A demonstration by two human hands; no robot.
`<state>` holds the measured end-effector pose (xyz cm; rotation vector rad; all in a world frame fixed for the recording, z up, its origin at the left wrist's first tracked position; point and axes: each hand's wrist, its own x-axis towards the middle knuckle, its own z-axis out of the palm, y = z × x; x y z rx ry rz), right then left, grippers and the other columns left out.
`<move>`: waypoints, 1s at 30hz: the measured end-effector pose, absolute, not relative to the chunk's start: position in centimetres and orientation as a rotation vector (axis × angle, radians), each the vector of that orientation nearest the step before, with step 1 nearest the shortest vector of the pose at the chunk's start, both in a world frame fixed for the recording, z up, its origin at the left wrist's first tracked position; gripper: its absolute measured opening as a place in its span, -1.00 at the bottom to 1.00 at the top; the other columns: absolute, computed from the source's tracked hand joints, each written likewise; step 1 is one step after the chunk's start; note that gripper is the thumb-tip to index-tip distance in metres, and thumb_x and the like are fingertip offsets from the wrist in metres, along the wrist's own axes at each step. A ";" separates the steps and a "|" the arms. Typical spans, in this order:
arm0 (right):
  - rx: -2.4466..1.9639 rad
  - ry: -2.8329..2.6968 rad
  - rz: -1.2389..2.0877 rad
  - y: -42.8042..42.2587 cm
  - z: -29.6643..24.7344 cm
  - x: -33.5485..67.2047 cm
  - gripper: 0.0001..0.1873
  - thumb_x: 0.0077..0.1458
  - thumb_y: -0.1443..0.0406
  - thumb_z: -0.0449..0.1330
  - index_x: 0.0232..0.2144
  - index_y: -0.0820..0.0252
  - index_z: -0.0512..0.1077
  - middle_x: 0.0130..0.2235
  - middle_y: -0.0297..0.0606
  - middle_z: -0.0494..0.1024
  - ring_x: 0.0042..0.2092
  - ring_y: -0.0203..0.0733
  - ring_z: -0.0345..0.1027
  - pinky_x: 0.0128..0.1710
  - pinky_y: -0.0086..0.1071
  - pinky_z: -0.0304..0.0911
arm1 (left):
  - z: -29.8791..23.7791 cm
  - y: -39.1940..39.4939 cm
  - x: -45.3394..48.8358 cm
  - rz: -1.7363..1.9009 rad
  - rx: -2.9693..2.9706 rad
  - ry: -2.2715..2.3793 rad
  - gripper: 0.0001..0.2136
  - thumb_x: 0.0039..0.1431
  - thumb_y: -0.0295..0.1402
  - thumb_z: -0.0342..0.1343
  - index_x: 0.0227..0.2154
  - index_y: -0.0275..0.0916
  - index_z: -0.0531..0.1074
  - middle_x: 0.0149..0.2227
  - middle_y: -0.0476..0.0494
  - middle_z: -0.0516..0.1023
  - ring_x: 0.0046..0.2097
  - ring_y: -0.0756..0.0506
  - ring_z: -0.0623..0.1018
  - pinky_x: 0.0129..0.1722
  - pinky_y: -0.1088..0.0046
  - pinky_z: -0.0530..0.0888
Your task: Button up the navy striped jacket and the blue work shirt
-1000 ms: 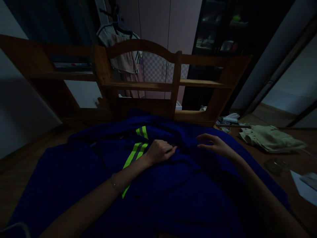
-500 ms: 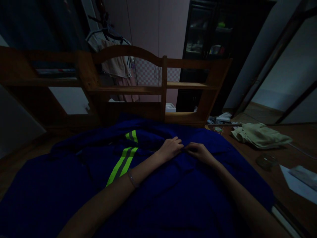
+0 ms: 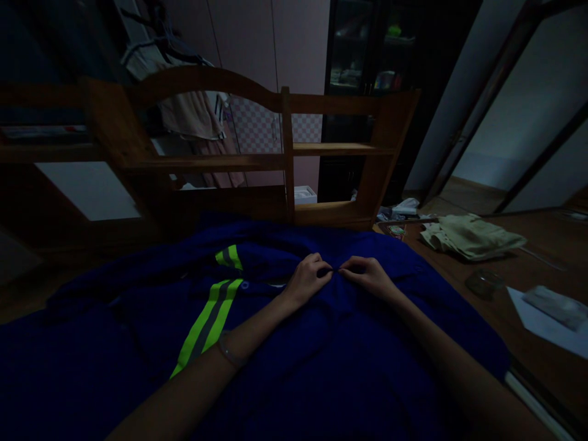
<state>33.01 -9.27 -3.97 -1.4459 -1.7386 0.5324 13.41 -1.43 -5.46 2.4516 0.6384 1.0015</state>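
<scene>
A dark blue work jacket (image 3: 294, 355) with yellow-green and grey reflective stripes (image 3: 206, 324) lies spread out in front of me. My left hand (image 3: 307, 280) pinches its fabric near the middle with thumb and fingers. Close beside it on the right, my right hand (image 3: 370, 277) pinches the same raised bit of cloth. The fingertips almost meet there, and the cloth is drawn into small folds below them. Whether a button sits between the fingers is too dark to tell. A round button (image 3: 245, 285) shows on the jacket beside the stripe.
Behind the jacket stands a wooden shelf unit (image 3: 287, 159). On the brown surface to the right lie folded beige cloth (image 3: 473, 236), a glass jar (image 3: 484, 283) and a white sheet with a clear packet (image 3: 555, 306). Clothes on hangers (image 3: 188, 113) hang behind the shelf.
The view has shifted, so the shelf and jacket sit further left. Both hands have come closer together, and the cloth between them is now pulled up into folds.
</scene>
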 end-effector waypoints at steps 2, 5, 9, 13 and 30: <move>-1.437 -1.716 0.531 -9.3 -4.0 33.0 -0.77 0.06 0.14 0.20 -0.34 0.16 0.53 -0.32 -0.29 0.58 -0.26 -0.18 0.44 -0.25 -0.39 0.27 | -5.3 -1.6 13.4 1.028 2.445 0.618 -0.87 0.13 -0.37 0.11 -0.28 -0.20 0.52 -0.33 -0.08 0.40 -0.25 -0.03 0.42 -0.24 0.45 0.39; -1.421 -1.693 0.515 -9.4 -4.1 32.8 -0.78 0.05 0.15 0.21 -0.35 0.16 0.53 -0.33 -0.29 0.58 -0.27 -0.19 0.44 -0.25 -0.39 0.27 | -5.0 -1.9 13.2 1.074 2.461 0.590 -0.86 0.15 -0.38 0.10 -0.27 -0.19 0.52 -0.34 -0.08 0.38 -0.24 -0.05 0.40 -0.23 0.42 0.38; -1.393 -1.705 0.454 -9.5 -3.9 32.7 -0.81 0.05 0.17 0.22 -0.35 0.15 0.54 -0.33 -0.30 0.57 -0.27 -0.21 0.43 -0.25 -0.39 0.26 | -4.8 -2.3 13.2 1.137 2.495 0.608 -0.88 0.16 -0.38 0.09 -0.30 -0.19 0.53 -0.37 -0.08 0.35 -0.25 -0.06 0.37 -0.21 0.39 0.37; -1.371 -1.718 0.425 -9.7 -3.8 32.6 -0.81 0.06 0.17 0.22 -0.35 0.15 0.53 -0.33 -0.30 0.55 -0.28 -0.21 0.41 -0.25 -0.38 0.25 | -4.7 -2.9 13.3 1.205 2.507 0.653 -0.86 0.16 -0.43 0.08 -0.24 -0.21 0.50 -0.35 -0.09 0.35 -0.21 -0.08 0.35 -0.18 0.37 0.37; -1.311 -1.758 0.575 -10.2 -3.5 31.8 -0.76 0.12 0.13 0.16 -0.31 0.18 0.46 -0.30 -0.28 0.51 -0.23 -0.20 0.36 -0.22 -0.38 0.23 | -4.3 -2.3 13.3 1.196 2.286 0.611 -0.87 0.10 -0.39 0.15 -0.25 -0.18 0.43 -0.22 -0.08 0.36 -0.11 -0.07 0.39 -0.06 0.35 0.36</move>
